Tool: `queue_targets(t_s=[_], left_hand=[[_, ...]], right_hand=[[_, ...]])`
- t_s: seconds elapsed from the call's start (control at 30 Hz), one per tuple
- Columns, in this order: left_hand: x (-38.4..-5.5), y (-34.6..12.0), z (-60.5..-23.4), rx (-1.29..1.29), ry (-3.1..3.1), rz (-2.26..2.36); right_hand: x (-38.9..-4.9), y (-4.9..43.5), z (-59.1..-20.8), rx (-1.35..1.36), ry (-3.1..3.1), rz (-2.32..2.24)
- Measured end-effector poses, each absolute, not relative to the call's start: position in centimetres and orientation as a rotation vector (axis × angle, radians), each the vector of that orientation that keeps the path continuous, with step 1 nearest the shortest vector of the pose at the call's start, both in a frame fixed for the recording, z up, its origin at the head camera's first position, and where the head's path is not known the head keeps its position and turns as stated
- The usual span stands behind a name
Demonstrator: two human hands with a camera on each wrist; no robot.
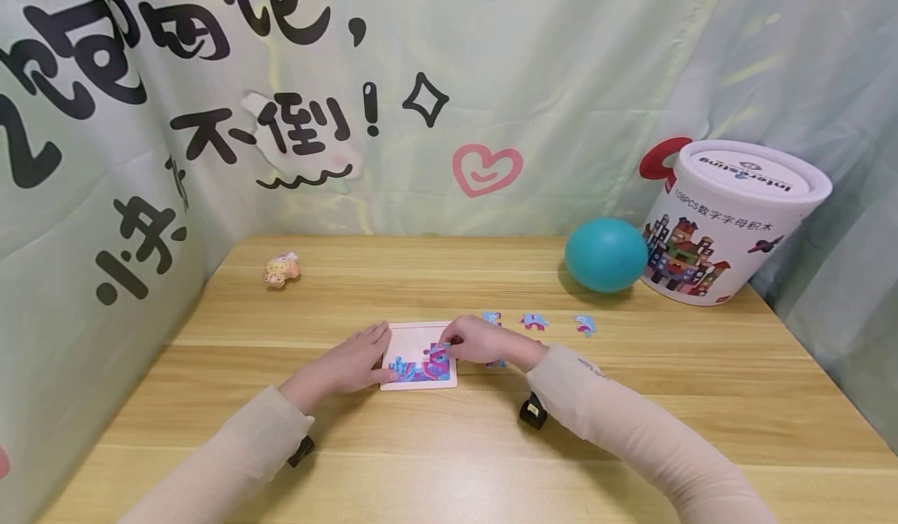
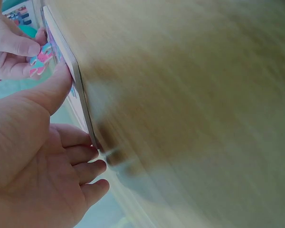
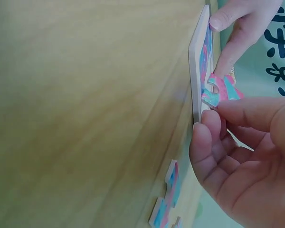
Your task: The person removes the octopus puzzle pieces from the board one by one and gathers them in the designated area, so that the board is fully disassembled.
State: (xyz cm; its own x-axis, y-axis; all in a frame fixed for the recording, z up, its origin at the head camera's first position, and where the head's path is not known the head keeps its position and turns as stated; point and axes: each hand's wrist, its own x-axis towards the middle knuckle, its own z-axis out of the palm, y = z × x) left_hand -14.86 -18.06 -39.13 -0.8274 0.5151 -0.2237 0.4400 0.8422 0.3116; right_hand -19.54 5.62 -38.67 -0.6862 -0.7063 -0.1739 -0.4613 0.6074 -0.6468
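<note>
A shallow, pale puzzle tray (image 1: 421, 333) lies on the table, its near part filled with blue, pink and purple pieces. My right hand (image 1: 480, 340) pinches a pink and blue jigsaw piece (image 3: 222, 89) between thumb and fingers, tilted close over the tray's right side. In the right wrist view, other fingers of that hand sit at the tray's edge. My left hand (image 1: 358, 360) rests along the tray's left side with fingers extended, its thumb (image 2: 61, 83) over the near left corner. Loose jigsaw pieces (image 1: 535, 321) lie just right of the tray, some partly hidden behind my right hand.
A teal ball (image 1: 606, 255) stands at the back right, beside a large white bucket (image 1: 730, 220) with a printed label. A small figurine (image 1: 282, 270) sits at the back left. Printed curtains (image 1: 561, 79) hang behind the wooden table (image 1: 435, 462).
</note>
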Motion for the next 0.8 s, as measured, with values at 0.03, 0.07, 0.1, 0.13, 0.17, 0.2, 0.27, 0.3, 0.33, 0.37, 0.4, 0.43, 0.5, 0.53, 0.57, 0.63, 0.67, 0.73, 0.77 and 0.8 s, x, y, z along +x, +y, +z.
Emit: queue_targets(t_s=[0.03,0.07,0.1,0.13,0.17,0.2,0.27,0.3,0.33,0.37,0.4,0.43,0.5,0.53,0.57,0.63,0.67,0.73,0.77,0.8], left_hand=[[-14.9,-18.1,-39.1,0.724,2.721,0.359],[-14.8,-18.0,-39.1,0.724,2.720,0.361],[-14.8,-18.0,-39.0,0.725,2.719,0.364],[-14.8,-18.0,-39.0,0.723,2.718,0.367],[-14.8,-18.0,-39.0,0.723,2.717,0.367],[-14.8,-18.0,-39.0,0.723,2.716,0.371],[-14.8,-18.0,-39.0,0.723,2.715,0.371],[-14.8,-18.0,-39.0,0.724,2.716,0.368],[-14.8,-18.0,-39.0,0.725,2.716,0.370],[-14.9,-18.0,-39.0,0.727,2.716,0.366],[-14.9,-18.0,-39.1,0.731,2.716,0.362],[-14.9,-18.1,-39.1,0.733,2.715,0.360],[-14.9,-18.1,-39.2,0.737,2.713,0.357],[-14.9,-18.1,-39.2,0.737,2.713,0.353],[-14.9,-18.1,-39.2,0.737,2.713,0.345],[-14.8,-18.1,-39.2,0.741,2.711,0.353],[-14.8,-18.1,-39.1,0.743,2.710,0.353],[-14.7,-18.1,-39.0,0.745,2.710,0.355],[-14.7,-18.1,-38.9,0.745,2.709,0.357],[-14.7,-18.0,-38.9,0.746,2.709,0.359]], right_hand=[[-19.5,5.7,-38.7,-0.932,2.420,-0.822],[-19.5,5.9,-38.7,-0.933,2.417,-0.845],[-19.4,6.0,-38.7,-0.942,2.413,-0.875],[-19.4,6.3,-38.7,-0.951,2.409,-0.908],[-19.4,6.6,-38.7,-0.958,2.407,-0.946],[-19.3,7.0,-38.6,-0.972,2.407,-0.982],[-19.3,8.0,-38.5,-0.988,2.394,-1.071],[-19.3,8.5,-38.4,-0.979,2.393,-1.108],[-18.9,9.1,-37.9,-0.967,2.388,-1.145],[-18.6,9.6,-37.5,-0.955,2.386,-1.175],[-18.6,10.3,-37.4,-0.940,2.382,-1.204],[-18.5,11.0,-37.4,-0.913,2.372,-1.238],[-18.3,12.5,-37.2,-0.852,2.371,-1.277],[-18.3,13.3,-37.2,-0.834,2.370,-1.298],[-18.5,14.1,-37.7,-0.814,2.375,-1.314],[-18.7,15.7,-38.1,-0.780,2.380,-1.346],[-18.6,16.5,-38.1,-0.769,2.386,-1.359],[-18.5,18.0,-38.2,-0.748,2.390,-1.393],[-18.4,18.8,-38.2,-0.728,2.397,-1.403],[-18.4,19.5,-38.2,-0.707,2.405,-1.410]])
